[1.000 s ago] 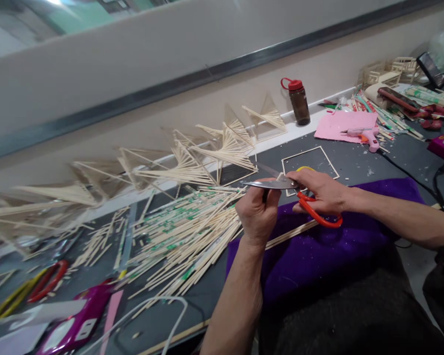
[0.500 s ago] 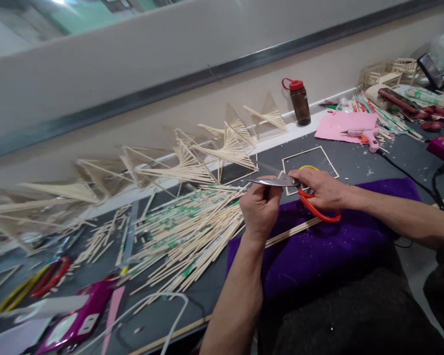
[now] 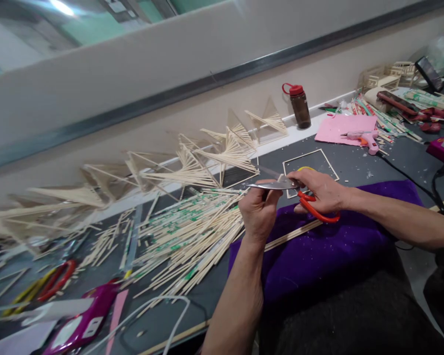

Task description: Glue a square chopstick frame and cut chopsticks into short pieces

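My right hand [image 3: 320, 190] grips a pair of scissors [image 3: 320, 211] by the handles, one red and one yellow. Their metal blades stand apart and point left, over my left hand [image 3: 258, 211]. That hand is closed in a pinch right under the blades. A pale end of a wooden stick [image 3: 281, 178] shows between the blades, by my left fingertips; most of it is hidden. Below both hands, a few long wooden sticks [image 3: 294, 234] lie on a purple cloth [image 3: 318, 266] across my lap. A square stick frame [image 3: 329, 164] lies on the table behind the scissors.
Many loose sticks [image 3: 192, 236] spread over the table to the left. Stick models [image 3: 229, 150] line the wall. A red-lidded bottle [image 3: 300, 108] and a pink glue gun [image 3: 368, 138] stand or lie farther back. Another pair of scissors [image 3: 55, 283] and a magenta device [image 3: 85, 315] are at left.
The camera view has shifted slightly. Both hands and the scissors keep almost the same pose, with the blades still apart around the stick end.
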Tool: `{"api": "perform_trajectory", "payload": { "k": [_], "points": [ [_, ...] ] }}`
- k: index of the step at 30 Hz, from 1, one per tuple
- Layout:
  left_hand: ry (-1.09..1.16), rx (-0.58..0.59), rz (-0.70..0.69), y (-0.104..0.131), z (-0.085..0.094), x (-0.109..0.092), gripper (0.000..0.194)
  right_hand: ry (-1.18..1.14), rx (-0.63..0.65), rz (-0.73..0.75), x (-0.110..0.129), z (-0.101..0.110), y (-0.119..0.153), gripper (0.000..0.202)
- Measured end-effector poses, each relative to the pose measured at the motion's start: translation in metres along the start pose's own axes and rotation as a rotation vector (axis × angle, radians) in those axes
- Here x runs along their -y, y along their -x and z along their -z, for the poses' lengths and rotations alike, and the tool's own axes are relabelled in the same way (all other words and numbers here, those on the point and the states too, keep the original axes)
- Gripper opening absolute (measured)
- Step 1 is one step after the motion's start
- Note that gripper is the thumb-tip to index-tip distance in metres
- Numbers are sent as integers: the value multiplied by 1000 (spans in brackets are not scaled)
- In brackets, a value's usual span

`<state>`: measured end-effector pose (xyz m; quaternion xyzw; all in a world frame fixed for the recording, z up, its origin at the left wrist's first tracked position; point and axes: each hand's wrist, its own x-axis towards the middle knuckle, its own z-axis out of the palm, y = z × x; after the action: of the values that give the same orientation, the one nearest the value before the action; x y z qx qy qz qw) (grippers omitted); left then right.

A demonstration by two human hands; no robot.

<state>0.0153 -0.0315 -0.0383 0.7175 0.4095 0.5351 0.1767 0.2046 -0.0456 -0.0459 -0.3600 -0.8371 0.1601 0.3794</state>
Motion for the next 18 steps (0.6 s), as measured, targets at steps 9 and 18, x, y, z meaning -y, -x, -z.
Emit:
{"api": "perform_trajectory", "payload": {
  "k": [9,18],
  "points": [
    [88,82,46,1,3,4,15,-35,13,27,1,2,0,64],
    [82,137,5,-2,6,-5,15,-77,50,5,3,0,1,68]
  ]
}}
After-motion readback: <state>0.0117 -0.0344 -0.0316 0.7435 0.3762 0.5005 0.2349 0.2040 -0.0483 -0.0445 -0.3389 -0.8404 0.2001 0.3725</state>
